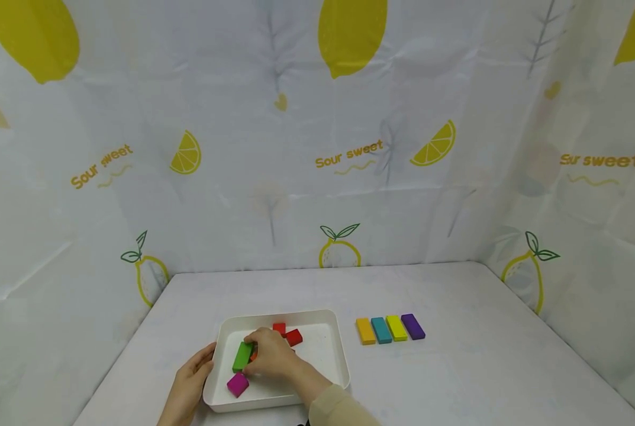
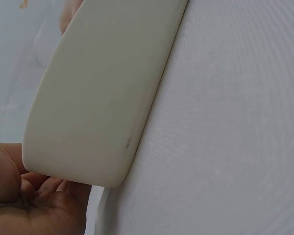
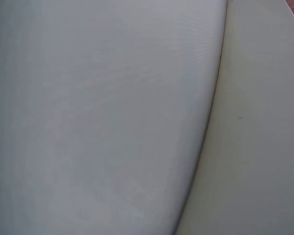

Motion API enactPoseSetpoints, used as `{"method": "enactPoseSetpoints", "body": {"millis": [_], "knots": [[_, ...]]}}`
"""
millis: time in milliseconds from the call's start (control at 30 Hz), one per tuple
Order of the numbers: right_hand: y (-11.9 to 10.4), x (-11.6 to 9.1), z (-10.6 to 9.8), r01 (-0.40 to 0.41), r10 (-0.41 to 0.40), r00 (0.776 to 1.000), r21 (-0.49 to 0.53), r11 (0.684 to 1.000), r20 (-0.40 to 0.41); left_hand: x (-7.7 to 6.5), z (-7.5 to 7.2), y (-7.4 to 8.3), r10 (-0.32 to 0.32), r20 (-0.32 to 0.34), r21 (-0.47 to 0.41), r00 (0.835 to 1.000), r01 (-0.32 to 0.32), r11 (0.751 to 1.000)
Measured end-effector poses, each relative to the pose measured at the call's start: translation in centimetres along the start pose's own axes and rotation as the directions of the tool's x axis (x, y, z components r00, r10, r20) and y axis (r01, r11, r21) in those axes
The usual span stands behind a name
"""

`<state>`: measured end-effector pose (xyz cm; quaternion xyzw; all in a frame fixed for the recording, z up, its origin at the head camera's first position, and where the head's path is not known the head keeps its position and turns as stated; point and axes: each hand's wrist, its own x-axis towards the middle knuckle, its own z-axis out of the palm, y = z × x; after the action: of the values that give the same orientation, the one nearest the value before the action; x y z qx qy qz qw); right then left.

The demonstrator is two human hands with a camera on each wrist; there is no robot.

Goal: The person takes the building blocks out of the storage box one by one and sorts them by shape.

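Note:
A white tray lies on the table. My left hand holds its left side, thumb near the rim; the left wrist view shows curled fingers at the corner of the tray's outer wall. Inside the tray, my right hand pinches a green rectangular block between thumb and fingertips at its two ends. A magenta block lies just nearer than the green one. Two red blocks sit beyond the right hand. An orange piece shows partly under that hand, mostly hidden.
Right of the tray, orange, teal, yellow and purple blocks lie side by side in a row on the white table. A lemon-printed curtain closes off the back and sides. The right wrist view shows mostly tabletop and the tray's outer wall.

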<state>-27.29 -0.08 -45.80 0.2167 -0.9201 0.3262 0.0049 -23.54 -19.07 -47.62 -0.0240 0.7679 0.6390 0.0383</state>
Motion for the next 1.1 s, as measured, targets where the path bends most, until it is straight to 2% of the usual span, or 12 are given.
{"method": "enactPoseSetpoints", "body": {"millis": [333, 600, 833, 1100], "knots": [[-0.1, 0.0, -1.4, 0.045, -0.046, 0.999, 0.029, 0.999, 0.008, 0.1, 0.1, 0.1, 0.016, -0.002, 0.018, 1.000, -0.016, 1.000], [0.4, -0.4, -3.4, 0.109, -0.105, 0.993, 0.071, 0.992, -0.054, 0.1, 0.1, 0.1, 0.031, -0.012, 0.036, 0.999, -0.031, 0.999], [0.9, -1.4, -5.6, 0.075, -0.064, 0.995, 0.143, 0.987, -0.082, 0.1, -0.1, 0.0, 0.032, -0.004, 0.029, 0.999, -0.032, 0.999], [2.2, -2.4, -8.2, 0.092, -0.070, 0.991, 0.193, 0.977, -0.118, 0.2, -0.1, -0.3, 0.018, -0.018, 0.037, 1.000, -0.017, 0.999]]}}
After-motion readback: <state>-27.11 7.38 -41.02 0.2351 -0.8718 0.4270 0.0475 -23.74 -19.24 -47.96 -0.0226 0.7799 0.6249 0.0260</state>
